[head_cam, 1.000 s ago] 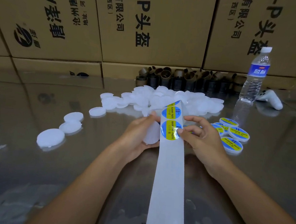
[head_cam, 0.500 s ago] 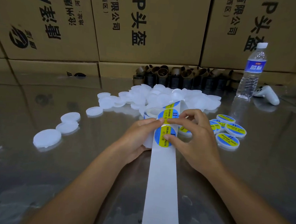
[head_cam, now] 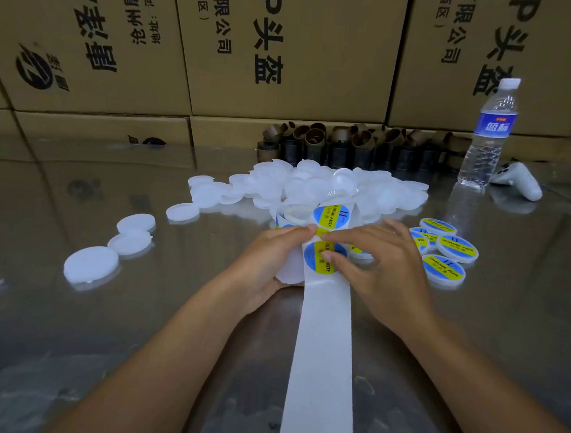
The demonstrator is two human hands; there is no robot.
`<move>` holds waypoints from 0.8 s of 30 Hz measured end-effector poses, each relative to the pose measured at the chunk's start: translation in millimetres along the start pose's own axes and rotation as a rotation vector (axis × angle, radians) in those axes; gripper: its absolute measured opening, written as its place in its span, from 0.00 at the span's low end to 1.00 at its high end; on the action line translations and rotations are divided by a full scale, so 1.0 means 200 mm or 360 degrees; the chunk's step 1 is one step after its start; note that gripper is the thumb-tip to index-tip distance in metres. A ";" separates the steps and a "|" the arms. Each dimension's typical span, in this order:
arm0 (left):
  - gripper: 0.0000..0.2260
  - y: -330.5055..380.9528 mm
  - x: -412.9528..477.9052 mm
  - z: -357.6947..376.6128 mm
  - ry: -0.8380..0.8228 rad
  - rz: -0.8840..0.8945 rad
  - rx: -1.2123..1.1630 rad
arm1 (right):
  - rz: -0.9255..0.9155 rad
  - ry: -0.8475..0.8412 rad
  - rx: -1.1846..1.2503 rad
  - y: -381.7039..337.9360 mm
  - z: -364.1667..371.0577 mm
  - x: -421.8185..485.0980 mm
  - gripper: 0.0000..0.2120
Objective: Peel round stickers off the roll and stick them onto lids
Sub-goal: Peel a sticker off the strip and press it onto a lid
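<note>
A white backing strip (head_cam: 324, 347) runs from the bottom edge up to my hands, with round blue-and-yellow stickers on it. My left hand (head_cam: 267, 259) holds a white lid (head_cam: 289, 267) under the strip, thumb at the sticker's top edge. My right hand (head_cam: 378, 266) lies over the strip, its fingertips pinching the near sticker (head_cam: 321, 262). Another sticker (head_cam: 331, 216) sits just beyond, by the sticker roll (head_cam: 294, 213). A heap of plain white lids (head_cam: 330, 189) lies behind. Several stickered lids (head_cam: 444, 251) lie to the right.
Three loose white lids (head_cam: 91, 265) lie at the left of the glossy table (head_cam: 66, 336). A water bottle (head_cam: 489, 136) and a white controller (head_cam: 519, 182) stand at the back right. Empty cardboard cores (head_cam: 350, 143) line the wall of cardboard boxes (head_cam: 289, 47).
My right hand has moved left onto the strip and its fingers now pinch the near sticker. The left hand has stayed under the strip with the lid.
</note>
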State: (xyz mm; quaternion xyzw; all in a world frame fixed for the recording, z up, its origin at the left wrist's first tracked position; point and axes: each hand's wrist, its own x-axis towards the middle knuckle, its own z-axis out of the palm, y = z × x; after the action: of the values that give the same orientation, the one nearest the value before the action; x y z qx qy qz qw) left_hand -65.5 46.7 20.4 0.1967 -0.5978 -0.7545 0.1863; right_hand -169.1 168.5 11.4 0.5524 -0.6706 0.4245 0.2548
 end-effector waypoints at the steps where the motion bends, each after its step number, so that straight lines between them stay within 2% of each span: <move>1: 0.14 0.00 0.00 0.00 0.0019 0.0009 0.0007 | 0.0028 -0.0005 0.0056 0.00 0.00 0.00 0.07; 4: 0.13 0.00 0.00 0.01 0.0118 0.0075 0.0070 | 0.0192 -0.0095 0.0381 -0.02 0.00 0.00 0.03; 7: 0.14 -0.01 0.00 0.01 0.0311 0.0156 0.0212 | 0.0530 -0.0280 0.0640 -0.04 0.00 0.00 0.10; 9: 0.13 -0.01 0.00 0.01 0.0408 0.0201 0.0269 | 0.0726 -0.0299 0.0815 -0.05 -0.01 0.02 0.13; 12: 0.08 -0.02 0.01 0.01 0.0477 0.0260 0.0330 | 0.1025 -0.0178 0.1129 -0.06 -0.03 0.05 0.14; 16: 0.07 -0.02 0.00 0.02 0.0516 0.0234 0.0317 | 0.1520 0.0057 0.1558 -0.03 -0.05 0.09 0.26; 19: 0.07 -0.02 0.00 0.02 0.0502 0.0224 0.0294 | 0.1634 0.0129 0.1886 -0.01 -0.07 0.08 0.19; 24: 0.05 -0.01 -0.01 0.03 0.0471 0.0252 0.0243 | 0.1671 -0.0250 0.1931 0.00 -0.07 0.06 0.14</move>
State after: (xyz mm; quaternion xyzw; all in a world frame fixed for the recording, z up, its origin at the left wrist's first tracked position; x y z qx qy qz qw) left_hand -66.7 54.3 20.5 0.2715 -0.6329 -0.6527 0.3157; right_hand -173.9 173.2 28.3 0.2354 -0.5112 0.7391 -0.3702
